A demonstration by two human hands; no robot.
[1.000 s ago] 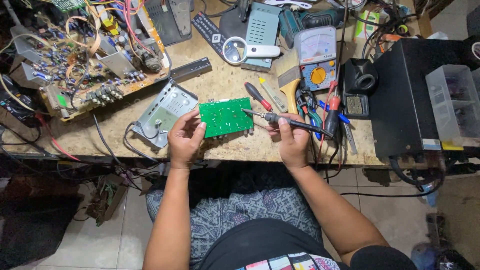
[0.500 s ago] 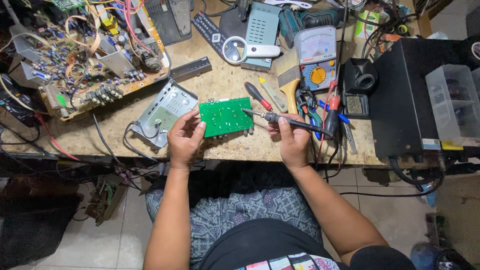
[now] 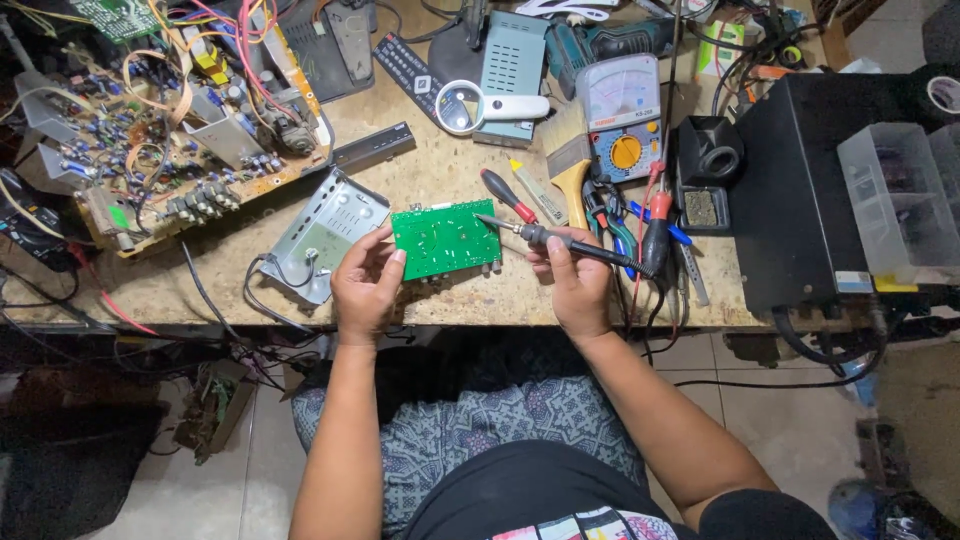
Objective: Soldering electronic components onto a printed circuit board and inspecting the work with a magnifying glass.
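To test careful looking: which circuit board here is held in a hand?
The small green circuit board, gripped by the left hand; the large wired board lies untouched.

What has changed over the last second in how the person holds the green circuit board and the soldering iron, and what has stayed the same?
Almost nothing visibly changed. The left hand keeps its grip on the green circuit board at its left edge, and the right hand still holds the soldering iron with its tip at the board's upper right corner. The multimeter, brush and magnifying glass lie where they were.
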